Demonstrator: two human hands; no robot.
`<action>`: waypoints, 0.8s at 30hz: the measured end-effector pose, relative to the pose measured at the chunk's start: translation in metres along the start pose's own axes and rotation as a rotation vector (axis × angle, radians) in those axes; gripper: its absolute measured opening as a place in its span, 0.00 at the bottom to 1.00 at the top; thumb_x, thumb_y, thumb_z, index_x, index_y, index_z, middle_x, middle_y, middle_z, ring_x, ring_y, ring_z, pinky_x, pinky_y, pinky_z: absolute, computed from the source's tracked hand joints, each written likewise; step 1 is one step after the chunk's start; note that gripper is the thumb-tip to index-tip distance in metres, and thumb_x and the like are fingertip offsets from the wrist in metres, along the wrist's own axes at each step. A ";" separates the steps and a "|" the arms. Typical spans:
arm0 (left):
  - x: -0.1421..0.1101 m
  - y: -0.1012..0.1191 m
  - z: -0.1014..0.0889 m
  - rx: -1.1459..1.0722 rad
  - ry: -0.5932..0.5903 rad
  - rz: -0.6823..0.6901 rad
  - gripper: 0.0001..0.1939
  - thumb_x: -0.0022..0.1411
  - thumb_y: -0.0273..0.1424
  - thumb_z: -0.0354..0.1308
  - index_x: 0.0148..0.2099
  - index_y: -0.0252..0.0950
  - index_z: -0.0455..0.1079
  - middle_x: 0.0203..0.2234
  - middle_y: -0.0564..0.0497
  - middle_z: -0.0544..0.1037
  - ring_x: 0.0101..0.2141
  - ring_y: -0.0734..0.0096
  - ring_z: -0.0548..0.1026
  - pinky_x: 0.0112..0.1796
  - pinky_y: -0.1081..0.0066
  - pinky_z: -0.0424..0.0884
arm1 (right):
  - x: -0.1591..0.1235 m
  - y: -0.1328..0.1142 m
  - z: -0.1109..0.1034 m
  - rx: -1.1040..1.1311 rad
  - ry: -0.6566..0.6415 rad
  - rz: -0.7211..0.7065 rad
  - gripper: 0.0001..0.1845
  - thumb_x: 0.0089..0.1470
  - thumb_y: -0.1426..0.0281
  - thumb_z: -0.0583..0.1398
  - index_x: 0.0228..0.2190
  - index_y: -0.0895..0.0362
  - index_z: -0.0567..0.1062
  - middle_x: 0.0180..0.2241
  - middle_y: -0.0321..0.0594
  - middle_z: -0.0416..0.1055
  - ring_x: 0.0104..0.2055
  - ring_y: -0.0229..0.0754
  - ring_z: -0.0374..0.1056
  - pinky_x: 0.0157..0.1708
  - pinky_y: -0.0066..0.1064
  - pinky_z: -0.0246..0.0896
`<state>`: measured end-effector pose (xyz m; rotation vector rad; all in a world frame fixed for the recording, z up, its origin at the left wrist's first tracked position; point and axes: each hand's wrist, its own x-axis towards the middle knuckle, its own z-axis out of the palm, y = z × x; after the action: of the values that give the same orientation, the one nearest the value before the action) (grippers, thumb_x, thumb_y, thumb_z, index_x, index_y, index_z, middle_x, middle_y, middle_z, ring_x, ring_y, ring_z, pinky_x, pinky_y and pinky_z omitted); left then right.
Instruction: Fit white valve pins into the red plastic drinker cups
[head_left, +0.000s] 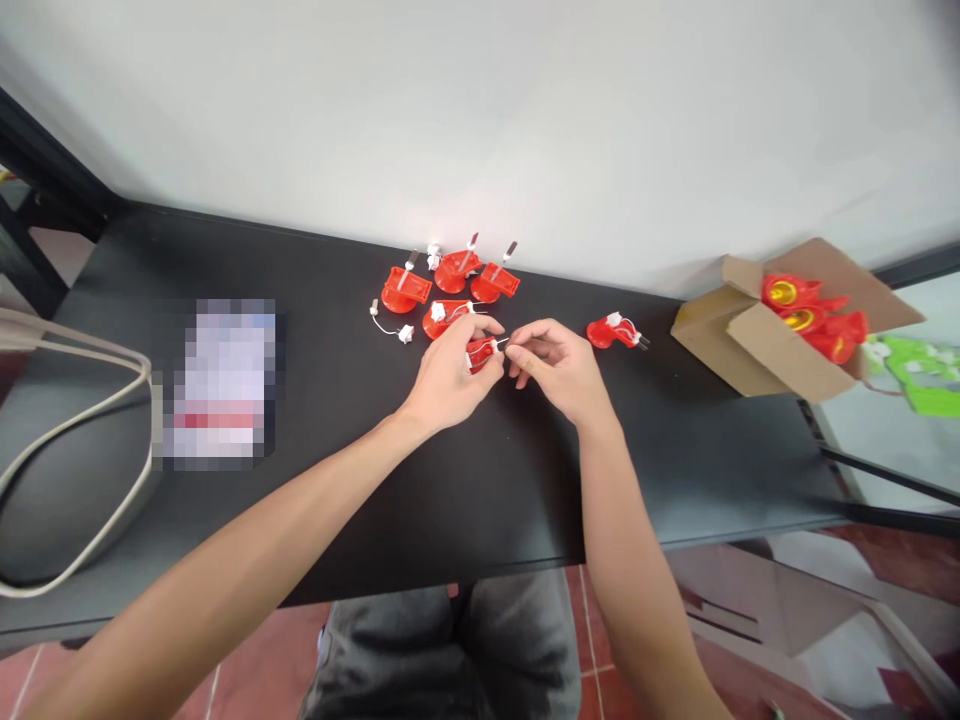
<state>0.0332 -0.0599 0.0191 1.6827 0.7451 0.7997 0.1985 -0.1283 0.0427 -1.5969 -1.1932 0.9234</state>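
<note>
My left hand (457, 368) is closed around a red plastic part (478, 354) with a white connector and thin wire leads. The fingers cover much of it. My right hand (551, 365) meets it from the right, thumb and forefinger pinched at the tip of a thin lead (503, 343). Just behind my left hand lies another red part with white wires (446, 316). Farther back stand more red round-based parts (405, 288), each with a thin upright strip ending in a dark tip. A loose white wire with connectors (388, 325) lies left of them.
One red part with white wires (613, 330) lies apart on the black table (465, 510). An open cardboard box (712, 345) at right holds red parts with gold-coloured insides. Green pieces (915, 375) are beyond it. At left are a blurred-out rectangular item (221, 385) and a pale looped cable (82, 420).
</note>
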 end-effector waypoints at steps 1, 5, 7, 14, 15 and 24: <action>0.000 0.000 0.000 0.008 -0.007 0.000 0.11 0.63 0.28 0.57 0.48 0.38 0.68 0.37 0.52 0.76 0.38 0.70 0.75 0.43 0.65 0.73 | 0.000 0.001 0.000 0.024 0.001 0.010 0.15 0.53 0.59 0.69 0.34 0.55 0.73 0.28 0.33 0.72 0.27 0.35 0.70 0.23 0.27 0.69; 0.000 0.000 0.000 0.023 -0.040 0.022 0.11 0.64 0.29 0.57 0.49 0.38 0.68 0.36 0.52 0.76 0.36 0.70 0.75 0.42 0.65 0.73 | 0.001 0.002 0.000 0.092 -0.032 0.025 0.18 0.52 0.57 0.70 0.37 0.55 0.73 0.31 0.34 0.74 0.27 0.35 0.71 0.23 0.27 0.70; 0.000 -0.001 0.000 0.027 -0.045 0.039 0.12 0.64 0.29 0.57 0.50 0.38 0.67 0.35 0.52 0.76 0.36 0.70 0.75 0.43 0.65 0.72 | 0.001 0.002 0.000 0.099 -0.049 0.025 0.19 0.51 0.57 0.70 0.38 0.55 0.75 0.30 0.35 0.75 0.27 0.36 0.71 0.23 0.27 0.70; 0.001 0.000 0.001 0.032 -0.043 0.065 0.11 0.64 0.29 0.57 0.49 0.38 0.67 0.37 0.51 0.76 0.38 0.70 0.75 0.44 0.66 0.72 | 0.003 0.002 0.003 0.057 0.000 -0.015 0.19 0.50 0.54 0.70 0.35 0.55 0.76 0.26 0.33 0.73 0.25 0.36 0.70 0.22 0.28 0.70; 0.001 0.001 0.001 0.031 -0.048 0.065 0.10 0.65 0.29 0.57 0.48 0.38 0.67 0.37 0.51 0.76 0.38 0.70 0.75 0.44 0.66 0.72 | 0.003 0.002 0.004 0.049 0.006 -0.022 0.19 0.51 0.54 0.70 0.35 0.55 0.76 0.26 0.33 0.73 0.24 0.36 0.70 0.22 0.28 0.69; 0.003 -0.001 0.002 0.060 -0.054 0.075 0.08 0.66 0.29 0.57 0.48 0.38 0.66 0.37 0.52 0.76 0.38 0.71 0.75 0.44 0.67 0.73 | 0.004 0.004 0.004 0.014 0.024 -0.051 0.20 0.52 0.51 0.69 0.32 0.55 0.77 0.24 0.34 0.73 0.23 0.36 0.69 0.22 0.29 0.69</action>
<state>0.0360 -0.0583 0.0179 1.7882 0.6784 0.7871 0.1969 -0.1241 0.0370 -1.5552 -1.2028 0.8766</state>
